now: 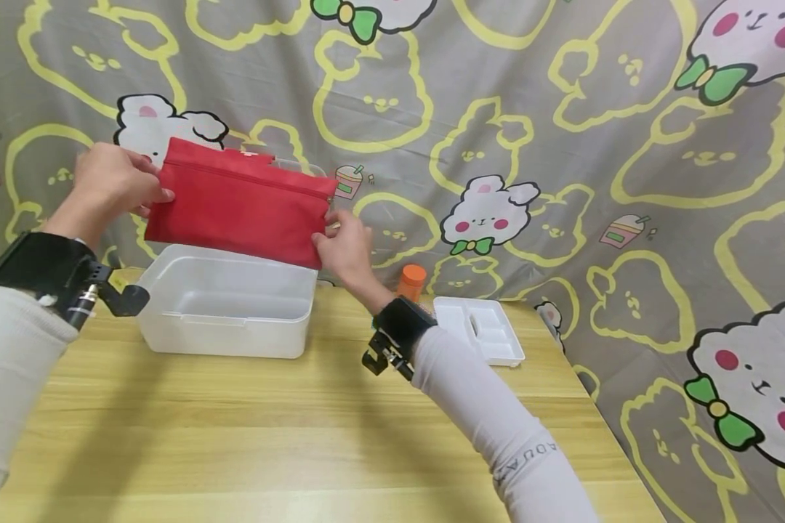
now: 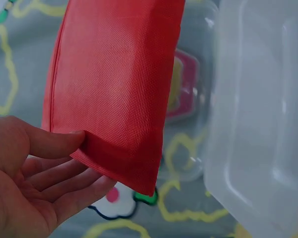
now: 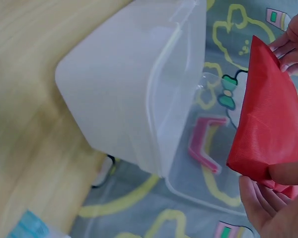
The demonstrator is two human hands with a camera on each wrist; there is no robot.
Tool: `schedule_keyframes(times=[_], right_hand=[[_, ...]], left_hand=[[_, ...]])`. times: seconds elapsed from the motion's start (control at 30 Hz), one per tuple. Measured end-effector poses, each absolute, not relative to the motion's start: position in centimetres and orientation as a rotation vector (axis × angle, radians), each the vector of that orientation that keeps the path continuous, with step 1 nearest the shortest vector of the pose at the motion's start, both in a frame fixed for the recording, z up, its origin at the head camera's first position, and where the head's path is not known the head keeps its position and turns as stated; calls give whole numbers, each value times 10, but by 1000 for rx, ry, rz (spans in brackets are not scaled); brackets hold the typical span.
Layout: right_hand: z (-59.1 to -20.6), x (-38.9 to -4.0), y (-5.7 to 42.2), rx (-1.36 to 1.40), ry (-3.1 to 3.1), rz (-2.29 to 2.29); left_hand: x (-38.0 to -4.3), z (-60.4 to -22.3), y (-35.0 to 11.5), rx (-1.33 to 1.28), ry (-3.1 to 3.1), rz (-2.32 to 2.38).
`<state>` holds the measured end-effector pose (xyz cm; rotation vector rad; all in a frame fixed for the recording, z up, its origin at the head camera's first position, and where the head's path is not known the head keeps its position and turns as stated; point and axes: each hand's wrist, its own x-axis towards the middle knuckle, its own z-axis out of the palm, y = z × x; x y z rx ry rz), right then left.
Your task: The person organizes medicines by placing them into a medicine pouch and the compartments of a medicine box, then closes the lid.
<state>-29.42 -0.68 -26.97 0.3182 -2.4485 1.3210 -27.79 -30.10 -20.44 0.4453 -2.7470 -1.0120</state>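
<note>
A red zippered fabric pouch (image 1: 238, 211) is held up lengthwise between both hands, above the rear part of a translucent plastic box (image 1: 222, 338). At its left end, my left hand (image 1: 119, 180) pinches the pouch with the thumb in front and fingers behind. The right hand (image 1: 348, 245) grips the opposite end near the lower corner. The box stands uncovered, and its visible floor is bare. In the right wrist view, a clear lid (image 3: 181, 183) with a pink handle (image 3: 201, 144) stands behind the box, partly hidden by the pouch in the head view.
Right of the box stands a bottle with an orange cap (image 1: 413, 274), partly hidden by the right wrist. A white compartment tray (image 1: 497, 330) lies beyond the right forearm. Behind the wooden table (image 1: 235, 436) hangs a patterned grey curtain (image 1: 392, 87).
</note>
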Motion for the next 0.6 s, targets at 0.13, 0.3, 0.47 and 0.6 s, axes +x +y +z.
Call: schedule_keyframes(times=[0.13, 0.3, 0.47, 0.6], right_hand=[[-284, -298, -21, 299, -2464, 1301], [-298, -294, -36, 267, -2525, 1287], [-308, -287, -51, 228, -2591, 1272], [-316, -285, -55, 233, -2637, 1182]], left_hand=[[-281, -219, -307, 475, -2737, -1002], [-282, -233, -316, 549, -2741, -981], [-278, -244, -321, 594, -2744, -920], [-275, -254, -322, 555, -2730, -888]])
